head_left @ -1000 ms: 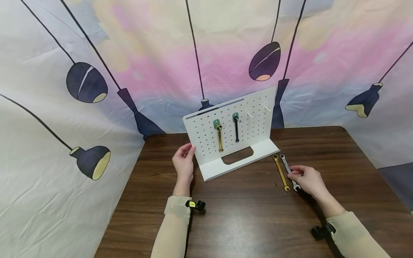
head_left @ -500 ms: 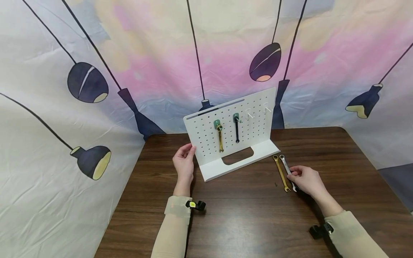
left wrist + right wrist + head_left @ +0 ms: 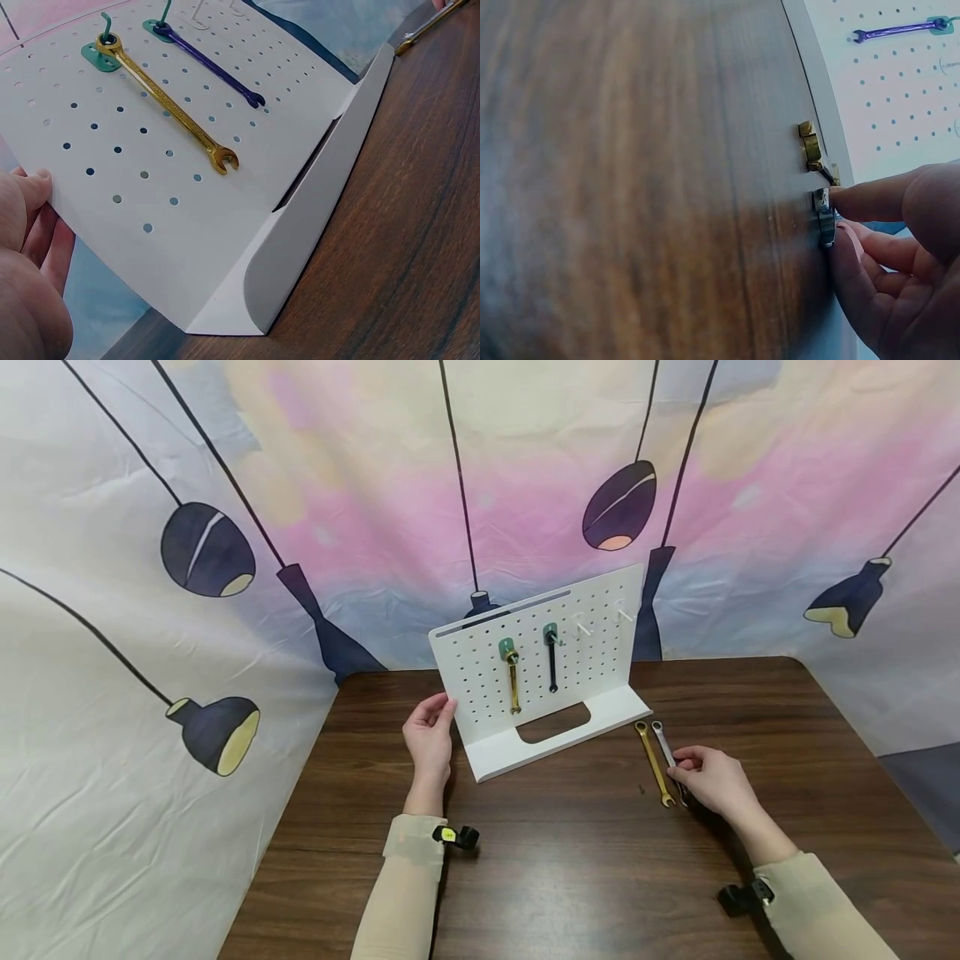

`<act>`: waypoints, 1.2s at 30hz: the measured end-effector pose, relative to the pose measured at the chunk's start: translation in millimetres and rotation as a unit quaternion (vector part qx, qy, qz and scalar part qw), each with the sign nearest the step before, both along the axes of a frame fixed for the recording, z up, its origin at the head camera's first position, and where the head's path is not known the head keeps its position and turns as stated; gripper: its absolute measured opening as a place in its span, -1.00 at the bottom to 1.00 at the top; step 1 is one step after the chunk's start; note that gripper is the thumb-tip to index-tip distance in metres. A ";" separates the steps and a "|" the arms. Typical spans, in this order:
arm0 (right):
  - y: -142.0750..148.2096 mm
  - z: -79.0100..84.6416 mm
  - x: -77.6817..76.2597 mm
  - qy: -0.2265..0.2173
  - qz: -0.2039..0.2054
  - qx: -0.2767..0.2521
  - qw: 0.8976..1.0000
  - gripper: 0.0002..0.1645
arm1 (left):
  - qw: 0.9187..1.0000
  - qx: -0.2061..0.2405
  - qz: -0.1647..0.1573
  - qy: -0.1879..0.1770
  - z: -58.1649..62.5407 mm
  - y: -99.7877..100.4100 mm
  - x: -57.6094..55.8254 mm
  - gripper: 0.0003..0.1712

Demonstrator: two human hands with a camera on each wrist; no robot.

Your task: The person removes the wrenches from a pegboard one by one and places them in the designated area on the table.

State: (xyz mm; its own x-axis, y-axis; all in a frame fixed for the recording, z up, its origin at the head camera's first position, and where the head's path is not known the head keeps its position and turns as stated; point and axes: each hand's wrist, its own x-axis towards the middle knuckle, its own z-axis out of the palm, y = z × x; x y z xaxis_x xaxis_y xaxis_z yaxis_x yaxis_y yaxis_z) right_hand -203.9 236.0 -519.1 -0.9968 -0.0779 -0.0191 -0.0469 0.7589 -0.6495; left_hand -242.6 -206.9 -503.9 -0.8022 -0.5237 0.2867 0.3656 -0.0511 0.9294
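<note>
My left hand (image 3: 429,735) grips the left edge of a white pegboard stand (image 3: 480,697), thumb in front and fingers behind, as the left wrist view shows. A gold wrench (image 3: 166,101) and a dark wrench (image 3: 210,66) hang by their ring ends on green hooks there. To the right of the stand, my right hand (image 3: 712,778) pinches a silver wrench (image 3: 663,740) between thumb and fingers, low over the table. Its open end (image 3: 825,217) faces the right wrist camera. Another gold wrench (image 3: 654,764) lies just left of it, almost parallel.
Two white pegs (image 3: 581,625) stick out of the board's right half, with nothing hanging on them. The brown wooden table (image 3: 555,860) extends in front of the stand. A cloth backdrop (image 3: 360,485) printed with lamps hangs behind it.
The silver wrench's open end has swung slightly left toward the gold wrench on the table, with my right hand shifting a little left. My left hand stays on the pegboard's edge.
</note>
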 end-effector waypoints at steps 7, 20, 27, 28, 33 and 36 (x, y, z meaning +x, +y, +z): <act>1.1 -2.3 0.2 -0.002 -0.005 -0.004 1.000 -0.57 | 1.000 -0.001 0.001 0.001 -0.9 0.0 -1.0 -0.84; 2.3 -2.0 0.4 0.000 -0.001 -0.008 1.000 -0.55 | 1.000 0.002 0.001 0.001 -1.3 0.1 -1.0 -0.83; 3.6 1.1 0.4 -0.017 -0.003 -0.018 1.000 -0.49 | 1.000 0.000 0.004 -0.001 -0.5 0.4 -2.1 -0.82; 4.1 1.0 0.1 -0.022 -0.002 -0.024 0.999 -0.48 | 1.000 0.000 0.004 -0.002 -0.3 0.4 -2.2 -0.82; 9.0 -0.6 -1.2 -0.049 0.004 -0.069 0.996 -0.44 | 1.000 0.003 0.006 -0.004 0.5 0.8 -1.2 -0.78; 12.3 -1.4 -1.2 -0.060 0.012 -0.100 0.993 -0.43 | 1.000 0.005 0.005 -0.007 0.9 0.9 -0.5 -0.78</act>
